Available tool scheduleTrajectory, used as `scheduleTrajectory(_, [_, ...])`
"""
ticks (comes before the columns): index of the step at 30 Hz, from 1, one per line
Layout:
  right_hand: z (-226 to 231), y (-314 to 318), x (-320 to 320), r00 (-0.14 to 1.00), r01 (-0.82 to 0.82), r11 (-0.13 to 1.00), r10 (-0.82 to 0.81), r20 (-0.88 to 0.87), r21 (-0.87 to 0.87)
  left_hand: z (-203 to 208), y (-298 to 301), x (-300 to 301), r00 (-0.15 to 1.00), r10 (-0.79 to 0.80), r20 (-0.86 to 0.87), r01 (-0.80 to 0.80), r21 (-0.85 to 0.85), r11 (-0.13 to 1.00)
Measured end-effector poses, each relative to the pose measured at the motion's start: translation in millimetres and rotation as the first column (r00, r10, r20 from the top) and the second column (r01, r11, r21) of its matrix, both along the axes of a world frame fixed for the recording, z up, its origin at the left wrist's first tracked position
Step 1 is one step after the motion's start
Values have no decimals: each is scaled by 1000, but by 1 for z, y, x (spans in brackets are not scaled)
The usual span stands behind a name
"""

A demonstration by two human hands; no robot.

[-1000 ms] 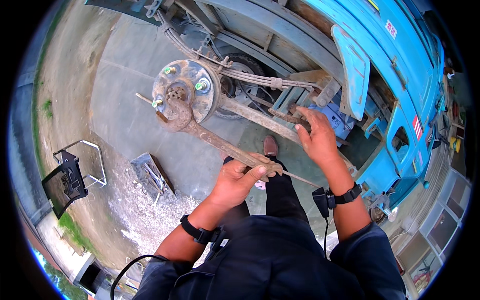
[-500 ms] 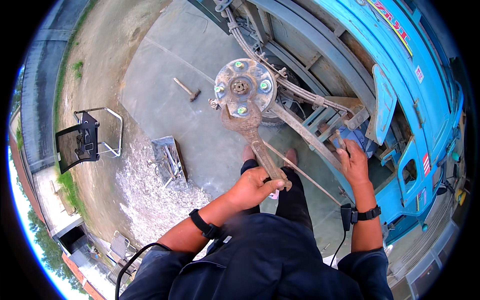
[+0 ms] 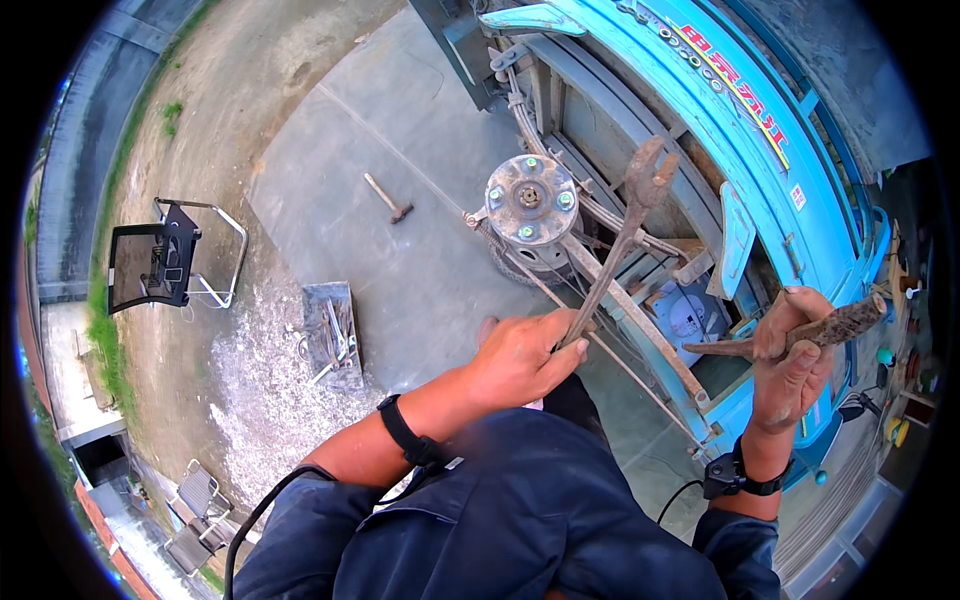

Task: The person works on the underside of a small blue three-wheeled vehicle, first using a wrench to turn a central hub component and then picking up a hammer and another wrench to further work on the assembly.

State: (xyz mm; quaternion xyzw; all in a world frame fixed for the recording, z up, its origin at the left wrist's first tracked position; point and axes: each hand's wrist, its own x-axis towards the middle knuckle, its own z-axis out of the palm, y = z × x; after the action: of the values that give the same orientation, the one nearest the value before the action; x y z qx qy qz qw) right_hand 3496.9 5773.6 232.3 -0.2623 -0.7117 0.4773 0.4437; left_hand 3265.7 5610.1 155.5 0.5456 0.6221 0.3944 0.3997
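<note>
Big wrench [image 3: 621,244] stood just right of frame centre, lower end in left hand [image 3: 530,355], fingers closed round it, thumb pressed near shaft. Forked head stuck up past fingers toward upper right, well clear of grip. Pretty crusty thing tbh: long, brown, rusty-looking, open-ended tip. Right hand [image 3: 792,368], right side of frame, had fingers curled round rusty bar [image 3: 850,321], thick end out right, thin end pointing left. Wheel hub [image 3: 531,199] sat left of wrench.
</note>
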Motion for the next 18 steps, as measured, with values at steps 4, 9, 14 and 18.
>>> scheduleTrajectory(4, [47,3,-5,991,-91,996,92,-100,5,25,9,-4,1000,14,-20,-10,185,983])
scheduleTrajectory(9, [77,-10,-24,961,-229,961,196,-196,-158,53,16,-7,992,91,-86,-48,412,910])
scheduleTrajectory(14, [79,-22,-46,929,-296,926,222,-295,-233,80,24,-13,968,134,-210,22,609,793])
scheduleTrajectory(18, [86,-46,-71,921,-186,834,-37,-389,-520,80,29,-2,981,142,-130,-24,648,761])
